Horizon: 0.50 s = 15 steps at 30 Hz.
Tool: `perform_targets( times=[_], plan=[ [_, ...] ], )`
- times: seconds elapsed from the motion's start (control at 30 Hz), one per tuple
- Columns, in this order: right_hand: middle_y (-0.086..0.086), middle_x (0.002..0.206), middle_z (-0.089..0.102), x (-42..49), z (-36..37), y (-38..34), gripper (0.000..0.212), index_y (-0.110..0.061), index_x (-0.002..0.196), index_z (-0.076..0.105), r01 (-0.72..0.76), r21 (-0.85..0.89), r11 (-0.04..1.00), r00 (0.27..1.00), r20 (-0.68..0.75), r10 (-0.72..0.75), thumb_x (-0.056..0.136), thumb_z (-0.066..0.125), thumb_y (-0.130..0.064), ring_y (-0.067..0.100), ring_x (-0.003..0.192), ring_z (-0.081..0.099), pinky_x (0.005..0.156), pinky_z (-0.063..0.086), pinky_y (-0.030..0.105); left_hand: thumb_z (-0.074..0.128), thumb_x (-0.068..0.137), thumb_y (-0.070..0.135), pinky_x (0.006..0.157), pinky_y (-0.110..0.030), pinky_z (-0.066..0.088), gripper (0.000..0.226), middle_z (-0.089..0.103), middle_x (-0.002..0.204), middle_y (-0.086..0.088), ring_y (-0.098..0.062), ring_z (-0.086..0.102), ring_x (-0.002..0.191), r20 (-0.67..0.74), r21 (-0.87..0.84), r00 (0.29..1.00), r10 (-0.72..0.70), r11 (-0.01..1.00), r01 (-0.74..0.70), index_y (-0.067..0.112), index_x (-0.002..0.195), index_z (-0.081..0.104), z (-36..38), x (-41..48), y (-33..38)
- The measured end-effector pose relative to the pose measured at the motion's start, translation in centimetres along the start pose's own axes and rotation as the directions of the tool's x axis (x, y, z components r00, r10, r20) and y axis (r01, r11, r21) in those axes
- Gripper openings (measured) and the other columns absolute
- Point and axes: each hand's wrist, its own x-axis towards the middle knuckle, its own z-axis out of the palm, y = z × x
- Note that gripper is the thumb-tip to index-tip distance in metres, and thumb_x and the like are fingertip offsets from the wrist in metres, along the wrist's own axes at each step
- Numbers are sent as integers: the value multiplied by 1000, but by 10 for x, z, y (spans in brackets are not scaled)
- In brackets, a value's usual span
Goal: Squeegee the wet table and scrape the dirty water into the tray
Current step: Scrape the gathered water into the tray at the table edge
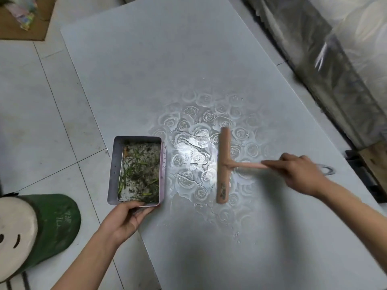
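two hands are at work. the right hand [301,172] curls round the handle of a pink squeegee [224,164], whose blade lies on the tabletop [167,59] in a shiny puddle [192,155] (the wet brings out a rose pattern). the left hand [125,218] grips the near end of a metal tray [114,168], thumb on its rim. the tray sits at the tabletop's left edge, just beside the puddle and apart from the blade, and holds murky water with green scraps and dark specks. past that edge lies a tiled floor [41,101], with a green stool [52,222] near the left arm and a cardboard box [21,30] far off.
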Motion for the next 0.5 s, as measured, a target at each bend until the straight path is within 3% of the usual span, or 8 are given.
perform_targets(
  times=[0.13,0.2,0.27,0.37,0.5],
  plan=[
    [-5,85,52,-30,-24,75,33,-43,126,58,-254,-37,967,967,-4,254,93,52,-40,28,90,64,76,40,35,32,85,-18,66,-45,57,50,55,126,-27,-45,53,117,-6,1,1000,-11,1000,11,-4,131,46,11,1,-3],
    [-5,85,51,-31,-23,85,34,-43,127,57,-302,-84,950,952,17,304,94,49,-41,26,93,64,75,40,35,32,84,-19,64,-45,57,45,61,116,-27,-44,62,103,0,2,1000,-10,1000,10,-4,123,50,16,1,-1],
    [-5,85,49,-15,-14,72,35,-43,129,55,-265,-52,963,964,17,266,95,50,-34,24,92,62,72,32,33,32,84,-19,61,-45,58,38,68,99,-25,-43,68,84,-2,-7,1000,-10,1000,10,-5,112,54,19,1,0],
    [-6,89,49,26,1,25,42,-44,132,50,-87,-34,996,995,40,88,95,51,-24,18,93,58,78,31,32,32,84,-19,64,-48,57,35,66,102,-25,-45,64,92,-9,-30,1000,1,1000,-1,-6,106,55,19,5,3],
    [-4,95,53,70,-8,-24,43,-48,131,50,90,-152,984,996,-17,-93,93,51,-27,18,95,56,79,28,32,33,84,-19,64,-47,58,32,68,96,-26,-42,69,76,-5,-12,1000,4,1000,-4,-8,103,55,16,6,12]
  ],
)
